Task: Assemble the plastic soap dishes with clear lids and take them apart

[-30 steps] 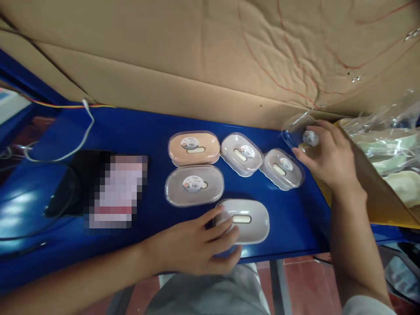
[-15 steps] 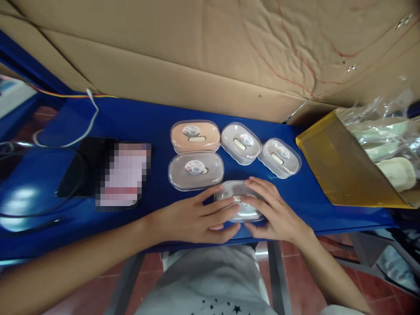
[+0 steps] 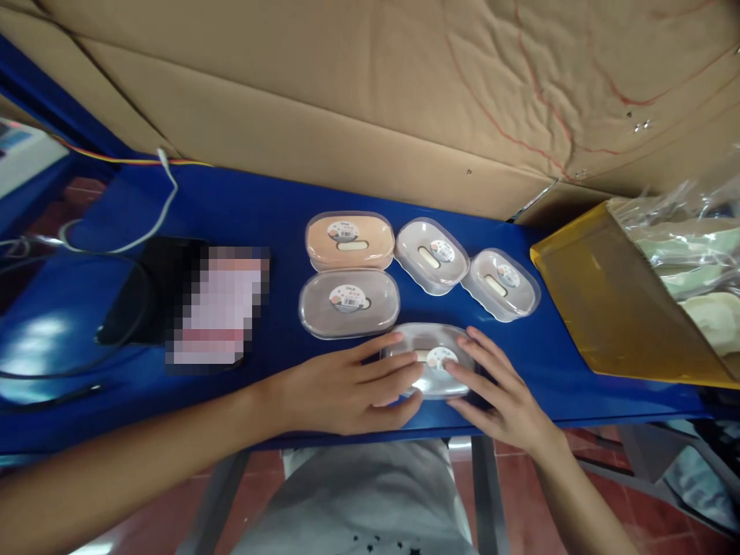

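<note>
Near the front edge of the table lies an oval plastic box with a clear lid [image 3: 431, 383] and a round sticker [image 3: 442, 358] on top. My left hand [image 3: 364, 385] lies over its left end, fingers stretched out and apart. From the right, my right hand [image 3: 502, 393] rests spread fingers on the lid, one fingertip at the sticker's edge. Just behind stand a grey lidded box [image 3: 315, 304], a peach one [image 3: 378, 245], and two more pale grey boxes, the middle box [image 3: 413, 250] and the right box [image 3: 514, 299], all with similar stickers.
At the right, an open carton [image 3: 613, 301] holds pale green and cream pieces in clear plastic. A phone with a blurred screen [image 3: 220, 304] lies left beside a black object [image 3: 153, 293]. A white cable [image 3: 167, 200] curves behind. Cardboard [image 3: 289, 92] walls the back.
My right hand has slid slightly right, uncovering the sticker on the front box. My left hand stays over the left end. The view has shifted a little.
</note>
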The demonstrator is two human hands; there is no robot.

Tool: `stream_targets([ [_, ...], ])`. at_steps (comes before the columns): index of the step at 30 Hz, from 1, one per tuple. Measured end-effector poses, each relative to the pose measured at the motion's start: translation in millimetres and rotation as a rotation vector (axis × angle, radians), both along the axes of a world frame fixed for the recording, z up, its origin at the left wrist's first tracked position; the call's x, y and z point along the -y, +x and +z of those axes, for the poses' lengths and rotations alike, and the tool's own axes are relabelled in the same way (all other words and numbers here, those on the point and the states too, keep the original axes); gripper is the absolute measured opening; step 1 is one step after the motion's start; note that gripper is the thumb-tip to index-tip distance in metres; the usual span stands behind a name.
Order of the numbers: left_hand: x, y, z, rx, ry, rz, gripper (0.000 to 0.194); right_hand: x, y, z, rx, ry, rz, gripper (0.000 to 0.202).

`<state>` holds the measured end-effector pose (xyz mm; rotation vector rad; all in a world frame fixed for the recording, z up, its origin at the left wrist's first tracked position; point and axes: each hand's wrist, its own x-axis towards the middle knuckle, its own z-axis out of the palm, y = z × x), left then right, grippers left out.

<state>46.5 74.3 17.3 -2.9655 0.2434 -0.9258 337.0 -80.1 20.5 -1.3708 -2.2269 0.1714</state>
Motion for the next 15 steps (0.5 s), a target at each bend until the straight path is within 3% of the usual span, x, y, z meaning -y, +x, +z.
stream_targets([
  [5,-0.7,3.5,-0.9,0.021,-0.063,0.021,0.029,1.1,-0.1,-4.7,-0.014,-0.005,0.019,0.073],
  [15,1.0,4.2,-2.2,-0.035,0.003,0.004,0.036,5.2,2.8,-6.9,0.033,0.018,0.019,0.071],
])
